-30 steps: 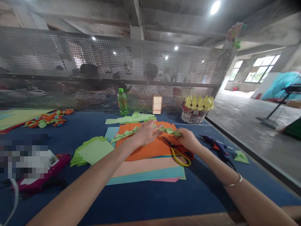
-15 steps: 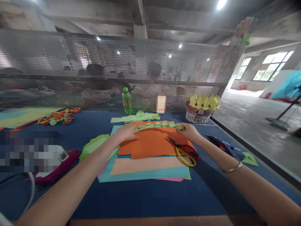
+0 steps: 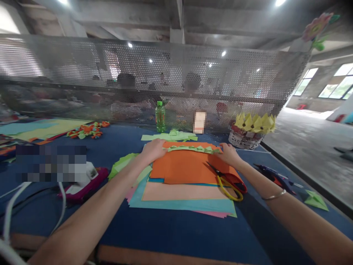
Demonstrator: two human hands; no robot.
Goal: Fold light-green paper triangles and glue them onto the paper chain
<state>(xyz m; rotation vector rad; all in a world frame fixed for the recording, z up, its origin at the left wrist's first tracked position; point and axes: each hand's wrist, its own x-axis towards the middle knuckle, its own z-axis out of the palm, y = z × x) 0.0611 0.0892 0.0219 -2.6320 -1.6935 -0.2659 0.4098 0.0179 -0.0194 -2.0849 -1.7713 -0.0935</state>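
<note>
So you've got the folded green strip strung across between your hands, just over the far part of the orange paper. Call that paper the clock center, with 12 pointing away from you. The strip sits toward 12, little pointy folds lined up along it. Your left hand is at 10 o'clock, fingers closed up and pinching one end. Your right hand is around 2, thumb and fingers pinched on the other end.

Scissors lie on the paper stack at about 4, blades aimed toward 10. The glue gun is out past your right wrist near 3, with a green folded piece beyond it. Green squares poke out behind your left forearm at 9. Bottle stands upright at 11, and the woven basket with yellow points is at 2, farther out.
</note>
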